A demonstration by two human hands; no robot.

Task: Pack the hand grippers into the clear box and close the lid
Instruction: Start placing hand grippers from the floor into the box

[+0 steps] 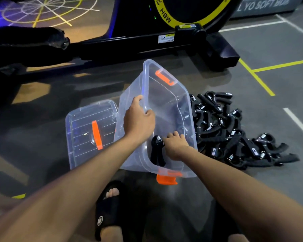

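On the grey floor [217, 189], seen from above by a head camera, a clear box [166, 105] stands tilted, its open mouth turned toward the viewer and to the right. The left hand [138, 117] grips the box's upper long rim, fingers curled over the edge and thumb inside. The right hand [175, 145] reaches into the box with fingers curled around one black gripper [157, 151], which hangs down against the near inner wall. Orange latches show at the far end [164, 77] and the near end [166, 179] of the box. Just left of the box, its clear lid [87, 131] lies flat on the floor, with an orange handle [96, 135] across the middle. Right of the box, touching its side, lies a pile of black grippers [234, 131] with metal springs. Behind the box stands a black exercise machine [147, 41] with a yellow-rimmed wheel. Near the bottom edge, a foot in a black sandal [107, 210] rests on the floor.
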